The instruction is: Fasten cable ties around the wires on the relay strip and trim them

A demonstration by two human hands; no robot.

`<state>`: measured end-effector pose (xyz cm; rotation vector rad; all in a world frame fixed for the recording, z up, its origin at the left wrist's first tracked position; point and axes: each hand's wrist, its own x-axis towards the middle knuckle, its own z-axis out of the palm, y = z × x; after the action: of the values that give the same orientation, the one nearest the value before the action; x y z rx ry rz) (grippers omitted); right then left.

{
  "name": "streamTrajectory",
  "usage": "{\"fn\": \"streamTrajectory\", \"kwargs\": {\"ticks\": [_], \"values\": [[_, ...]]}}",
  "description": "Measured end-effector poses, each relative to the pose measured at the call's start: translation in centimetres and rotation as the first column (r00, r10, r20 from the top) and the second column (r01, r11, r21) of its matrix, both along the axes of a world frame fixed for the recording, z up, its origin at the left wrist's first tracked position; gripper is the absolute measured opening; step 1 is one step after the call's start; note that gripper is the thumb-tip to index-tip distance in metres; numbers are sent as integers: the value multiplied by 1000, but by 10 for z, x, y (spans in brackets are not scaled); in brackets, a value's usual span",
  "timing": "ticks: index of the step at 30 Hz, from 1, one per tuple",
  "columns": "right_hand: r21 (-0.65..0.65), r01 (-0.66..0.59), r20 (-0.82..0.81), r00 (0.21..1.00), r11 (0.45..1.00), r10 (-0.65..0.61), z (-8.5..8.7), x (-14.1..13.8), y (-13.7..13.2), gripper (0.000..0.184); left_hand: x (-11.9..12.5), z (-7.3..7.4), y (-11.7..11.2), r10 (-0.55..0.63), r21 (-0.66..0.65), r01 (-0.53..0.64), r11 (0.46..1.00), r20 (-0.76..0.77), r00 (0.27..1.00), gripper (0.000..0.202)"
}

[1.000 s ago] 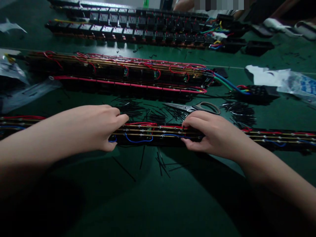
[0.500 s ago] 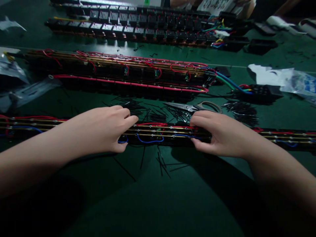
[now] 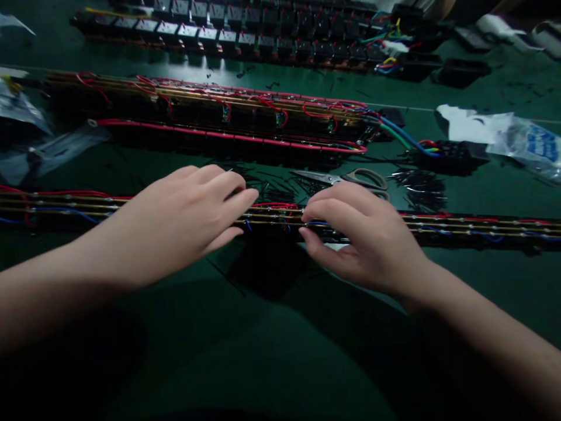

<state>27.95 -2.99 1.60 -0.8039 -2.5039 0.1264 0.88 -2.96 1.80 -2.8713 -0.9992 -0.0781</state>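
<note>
1. at the far left, a clear plastic bag [image 3: 61,153] lies crumpled on the green tabletop [image 3: 245,374].
2. a long wired bar [image 3: 274,216] starts at that side and runs right across in front of the person, lying on the tabletop, with brass-coloured rails, red wires [image 3: 83,193] and blue wires [image 3: 65,210] along it.
3. next comes the left hand [image 3: 193,213], palm down over the bar. its thumb and forefinger are spread to either side of the rails; from where i stand i can't tell whether its fingers grip anything.
4. behind the hands, a second wired assembly [image 3: 228,105] stretches along, and farther back sit rows of black blocks [image 3: 228,38].
5. between the hands, the bar's middle shows, with thin black clippings [image 3: 280,190] scattered just behind it.
6. a pair of scissors [image 3: 319,176] lies behind the right hand, its blades pointing left.
7. the right hand [image 3: 368,231] is at the bar, thumb and forefinger tips close together beside the rails with a small gap; i can't tell if they pinch a wire.
8. farther right, a heap of black strands [image 3: 423,188] lies behind the bar, and beyond it a plastic bag with blue print [image 3: 537,145].
</note>
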Motion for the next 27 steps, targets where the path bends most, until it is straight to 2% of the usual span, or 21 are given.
{"fn": "streamTrajectory", "kwargs": {"ticks": [3,5,6,8,11,14,17,21,27], "values": [[-104,15,-196,980,994,-35,-20,-21,-22,8,2,-13,-22,-191,104,171,980,232,954,17],[-187,-42,-273,962,981,-10,-34,-30,-32,9,0,-27,-32,-315,3,333,943,334,888,16],[-200,-93,-251,967,975,41,-40,-32,-35,11,-2,-32,-34,-364,-65,406,912,331,871,16],[-184,-181,-171,974,966,150,-48,-33,-37,13,-4,-41,-33,-393,-204,469,859,322,861,16],[-159,-309,-32,951,938,308,-51,-30,-35,13,-4,-46,-26,-362,-320,480,817,363,859,18],[-222,-353,53,926,909,373,-50,-28,-35,12,-1,-50,-24,-339,-302,468,831,391,855,24],[-267,-337,91,924,903,372,-49,-27,-35,13,2,-53,-28,-340,-254,446,858,370,865,26],[-264,-339,91,923,903,373,-51,-27,-34,17,3,-55,-31,-336,-252,427,869,332,881,27],[-226,-314,88,936,922,340,-51,-28,-34,22,4,-57,-30,-244,-359,381,852,372,896,23]]}}
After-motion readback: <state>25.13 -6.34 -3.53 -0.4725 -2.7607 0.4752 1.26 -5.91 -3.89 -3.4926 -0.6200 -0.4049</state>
